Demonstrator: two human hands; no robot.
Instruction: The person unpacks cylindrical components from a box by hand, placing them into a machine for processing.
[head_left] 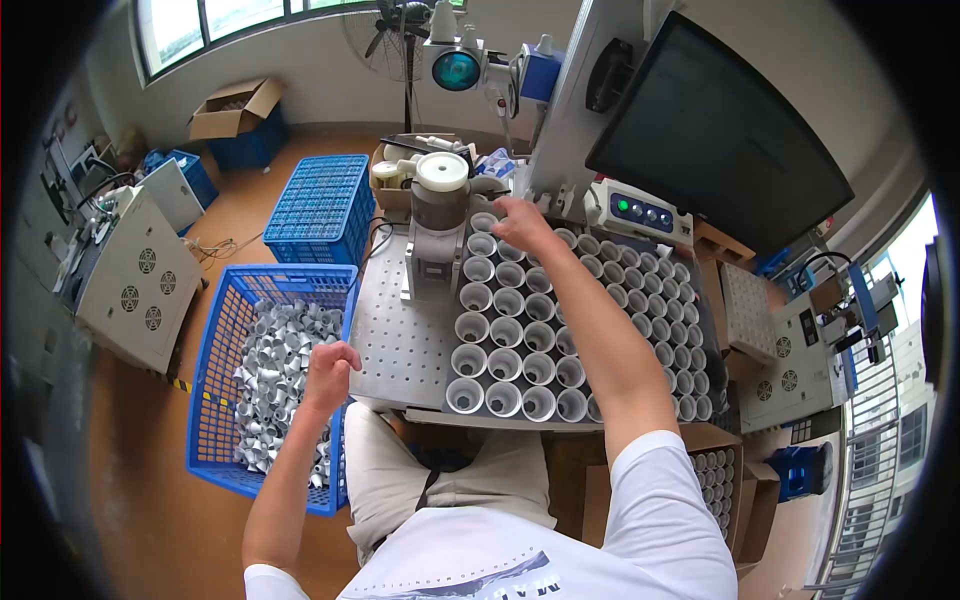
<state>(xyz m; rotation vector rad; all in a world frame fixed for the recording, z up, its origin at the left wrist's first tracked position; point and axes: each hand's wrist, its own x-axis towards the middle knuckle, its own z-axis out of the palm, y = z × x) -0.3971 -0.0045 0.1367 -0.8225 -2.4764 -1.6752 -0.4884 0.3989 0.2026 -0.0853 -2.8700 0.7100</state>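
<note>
My right hand reaches to the far left corner of the rows of white cup-shaped parts. Its fingers are curled in close to the cups there; what they hold, if anything, is hidden. My left hand is closed above the right rim of a blue plastic basket, and I cannot make out anything in it. Inside that basket lies a heap of small grey-white cone-shaped parts. Between my hands stands a grey machine fixture with a round white disc on top.
A perforated metal table carries the fixture. Behind the cups stand a control box with lit buttons and a large dark monitor. A lamp-like head with a teal lens hangs at the back. Another blue crate sits on the floor.
</note>
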